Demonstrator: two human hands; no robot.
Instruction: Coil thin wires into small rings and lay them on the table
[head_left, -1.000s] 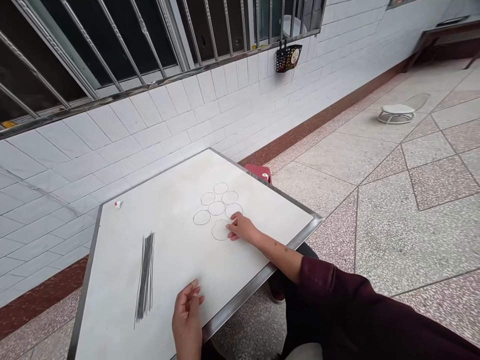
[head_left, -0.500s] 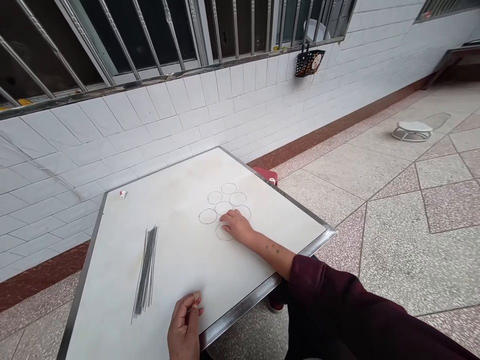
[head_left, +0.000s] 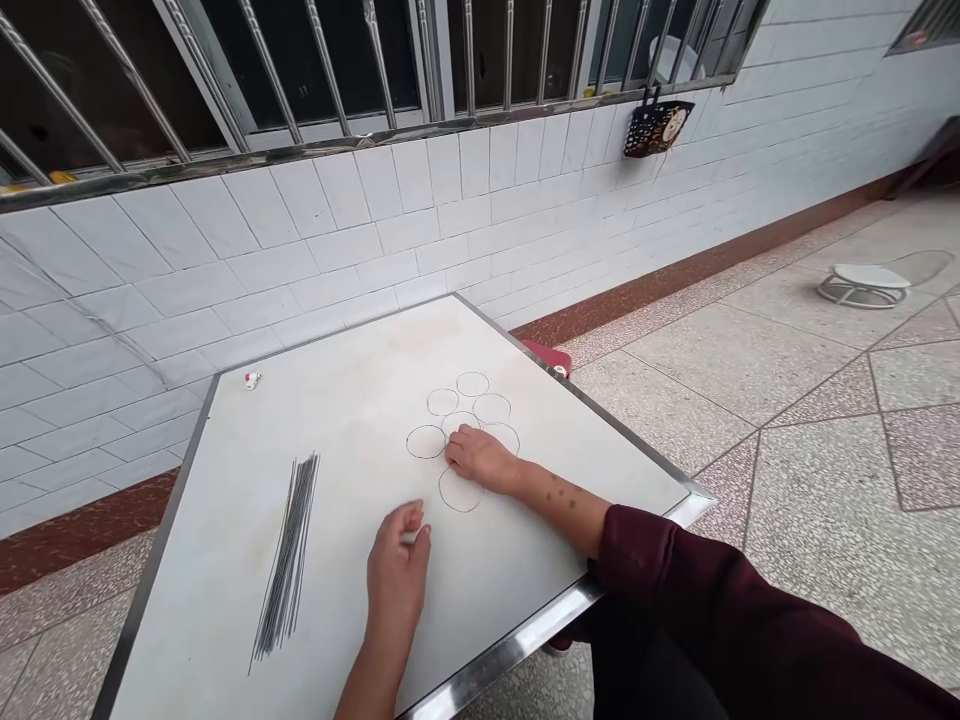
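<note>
Several thin dark wire rings (head_left: 426,426) lie flat in a cluster on the white tabletop (head_left: 360,400). My right hand (head_left: 480,457) rests among them, its fingers curled together at the near edge of the middle ring (head_left: 460,411). Its fingertips are turned down, and whatever they grip is hidden. Just nearer to me lies another ring (head_left: 460,511), apart from the fingers. My left hand (head_left: 400,560) is left of that ring, fingers bent, with a gap between thumb and forefinger and nothing seen in it. Left of it lies a bundle of straight dark wires (head_left: 289,560).
A small white and red object (head_left: 253,380) sits near the table's far left corner. The metal table edge (head_left: 517,650) runs close to me. Beyond stands a tiled wall (head_left: 390,240) with barred windows and a hanging bag (head_left: 658,128). A low white seat (head_left: 866,285) is on the floor.
My left hand has moved forward and its pinched fingers have parted. My right hand's fingers have drawn together, and the nearest ring now lies clear of them. The view has shifted slightly.
</note>
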